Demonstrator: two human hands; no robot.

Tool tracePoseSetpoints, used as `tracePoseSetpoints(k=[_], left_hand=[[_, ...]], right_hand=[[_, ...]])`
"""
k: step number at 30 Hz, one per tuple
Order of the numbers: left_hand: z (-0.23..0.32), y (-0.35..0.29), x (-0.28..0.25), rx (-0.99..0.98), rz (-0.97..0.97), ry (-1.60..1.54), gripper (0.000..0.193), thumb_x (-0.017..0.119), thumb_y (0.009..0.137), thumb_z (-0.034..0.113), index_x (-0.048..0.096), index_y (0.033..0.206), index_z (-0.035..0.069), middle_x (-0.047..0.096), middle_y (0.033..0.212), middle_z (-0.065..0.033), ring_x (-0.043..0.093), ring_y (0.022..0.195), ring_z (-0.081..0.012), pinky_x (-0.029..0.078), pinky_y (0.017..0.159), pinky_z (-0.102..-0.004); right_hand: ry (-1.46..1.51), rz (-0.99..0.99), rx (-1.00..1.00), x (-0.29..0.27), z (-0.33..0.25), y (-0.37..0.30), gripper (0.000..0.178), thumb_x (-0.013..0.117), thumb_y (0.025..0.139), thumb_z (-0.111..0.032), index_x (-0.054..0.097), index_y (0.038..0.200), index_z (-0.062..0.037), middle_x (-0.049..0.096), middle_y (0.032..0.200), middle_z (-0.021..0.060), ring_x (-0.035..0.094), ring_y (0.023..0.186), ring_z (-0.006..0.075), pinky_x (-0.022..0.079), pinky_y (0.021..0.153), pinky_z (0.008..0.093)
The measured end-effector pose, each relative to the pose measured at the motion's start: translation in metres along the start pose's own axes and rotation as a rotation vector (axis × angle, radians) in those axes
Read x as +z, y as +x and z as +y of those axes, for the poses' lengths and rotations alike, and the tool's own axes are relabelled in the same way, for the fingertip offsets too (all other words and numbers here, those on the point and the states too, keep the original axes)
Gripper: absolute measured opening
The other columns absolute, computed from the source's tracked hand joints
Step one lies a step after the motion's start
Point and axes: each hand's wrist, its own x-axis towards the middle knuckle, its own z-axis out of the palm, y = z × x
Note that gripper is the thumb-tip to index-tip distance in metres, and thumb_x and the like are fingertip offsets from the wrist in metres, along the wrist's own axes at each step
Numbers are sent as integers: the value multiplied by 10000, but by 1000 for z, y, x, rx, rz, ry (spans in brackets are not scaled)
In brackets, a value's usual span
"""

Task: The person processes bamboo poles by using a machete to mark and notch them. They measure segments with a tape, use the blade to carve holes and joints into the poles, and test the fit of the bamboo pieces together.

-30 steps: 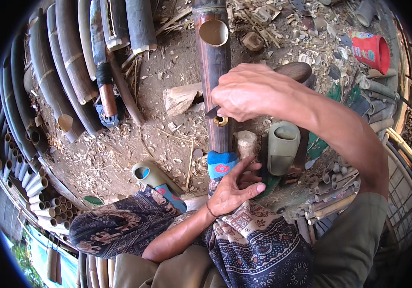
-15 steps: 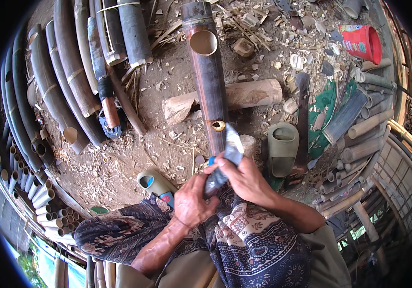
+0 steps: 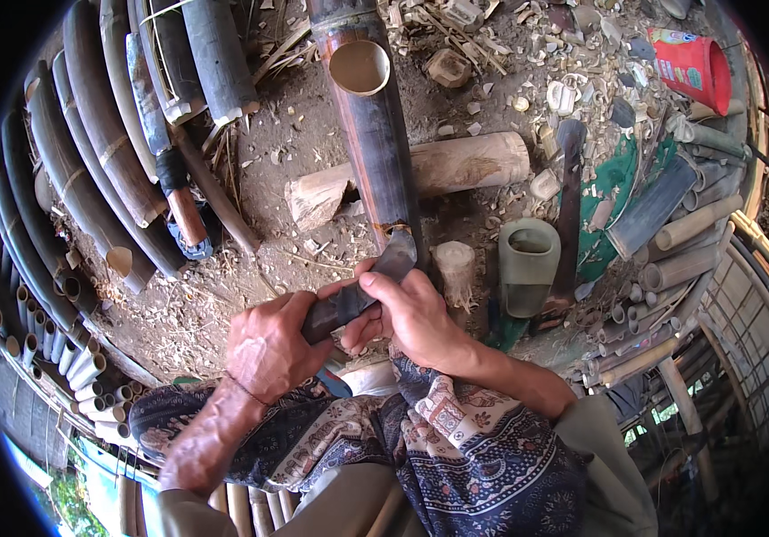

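Note:
A short broad-bladed knife (image 3: 395, 258) lies slantwise in both my hands, its blade at the lower part of a dark bamboo tube (image 3: 383, 143). My left hand (image 3: 273, 345) is closed round the dark wrapped handle. My right hand (image 3: 420, 318) grips the knife near the base of the blade, thumb on top. The blade partly covers a small hole in the tube. Farther up, the tube has a large oval opening. A pale split log (image 3: 474, 164) lies crosswise under the tube, whose near end is hidden by my hands.
Long bamboo poles (image 3: 107, 134) and a long tool with a black-wrapped handle (image 3: 170, 170) lie at the left. To the right are an olive slipper (image 3: 528, 268), a small stump (image 3: 456, 267), green netting (image 3: 601, 210), stacked bamboo pieces (image 3: 671, 259) and a red bucket (image 3: 689, 72). Wood chips litter the ground.
My left hand has moved left and up, and the knife now slants more to the side. Its blade has come over the small hole. The view has shifted slightly.

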Motion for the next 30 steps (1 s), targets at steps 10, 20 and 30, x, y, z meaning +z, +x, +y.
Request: tracePoseSetpoints(k=[10, 20, 30], left_hand=[[79, 31, -72, 153, -312, 748, 156, 638, 868, 175, 681, 771, 60, 652, 687, -33, 644, 650, -131, 511, 552, -302], [40, 5, -35, 264, -57, 779, 92, 649, 799, 138, 619, 840, 62, 616, 759, -41, 629, 729, -180, 465, 665, -324], [18, -21, 41, 145, -51, 366, 191, 651, 830, 110, 510, 895, -3, 593, 727, -130, 607, 551, -219, 524, 457, -365]], right_hand=[[633, -287, 82, -26, 12, 9, 294, 370, 1038, -316, 523, 1159, -96, 688, 968, 108, 687, 669, 231, 579, 598, 351], [378, -341, 140, -56, 38, 14, 282, 447, 1024, -341, 498, 1205, -130, 669, 1059, 95, 669, 666, 173, 569, 605, 326], [-140, -95, 29, -64, 23, -3, 296, 505, 992, -280, 580, 1129, -29, 687, 1050, 155, 604, 601, 131, 475, 513, 275]])
